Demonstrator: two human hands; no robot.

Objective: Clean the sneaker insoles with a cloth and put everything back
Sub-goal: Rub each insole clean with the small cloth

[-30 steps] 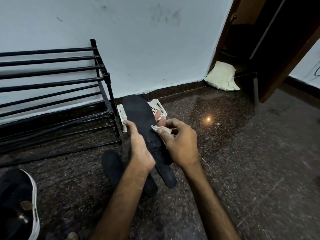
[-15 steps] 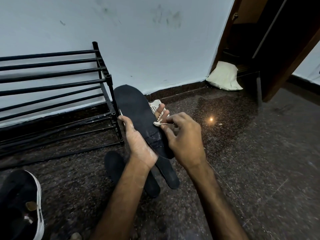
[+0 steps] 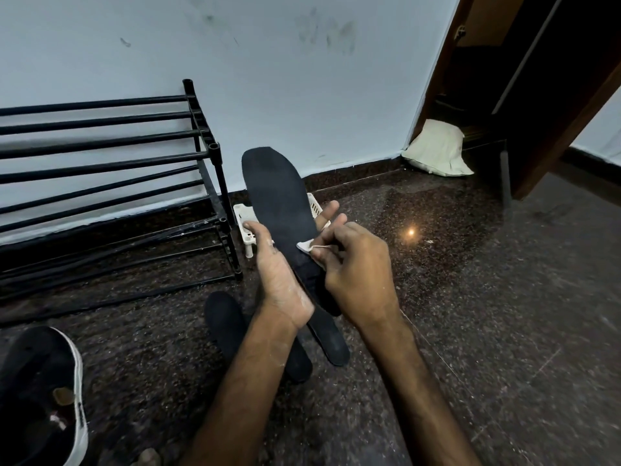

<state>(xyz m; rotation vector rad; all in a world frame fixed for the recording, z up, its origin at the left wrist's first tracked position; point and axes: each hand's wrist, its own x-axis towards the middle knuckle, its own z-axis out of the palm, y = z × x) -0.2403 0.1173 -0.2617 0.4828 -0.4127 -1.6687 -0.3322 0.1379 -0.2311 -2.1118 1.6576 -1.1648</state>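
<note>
Lying nearest, a white-edged black sneaker [image 3: 40, 398], side mark unreadable, and two flat insoles [image 3: 232, 331] on speckled stone. Left hand [image 3: 282, 280] grips a matte black insole [image 3: 279, 196] tilted upward; right hand [image 3: 356, 277] pinches a white cloth [image 3: 304, 246] against it. Behind: slotted plastic basket [image 3: 243, 216].

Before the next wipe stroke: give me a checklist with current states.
1. Support: the left hand grips the held insole across its width, wide end up. Ok.
2. Wiper secured: the right hand pinches the cloth. Ok.
3. Contact: the cloth touches the held insole at its right edge, near mid-length. Ok.
4. Stroke path: the wide half is bare, nothing over it. Ok.
5. Surface clean: too dark to judge. Cannot tell.
6. Remaining work: the floor insole wiped or not, cannot tell; the sneaker lies at lower left, no insole back in it yet. Not ok.
</note>
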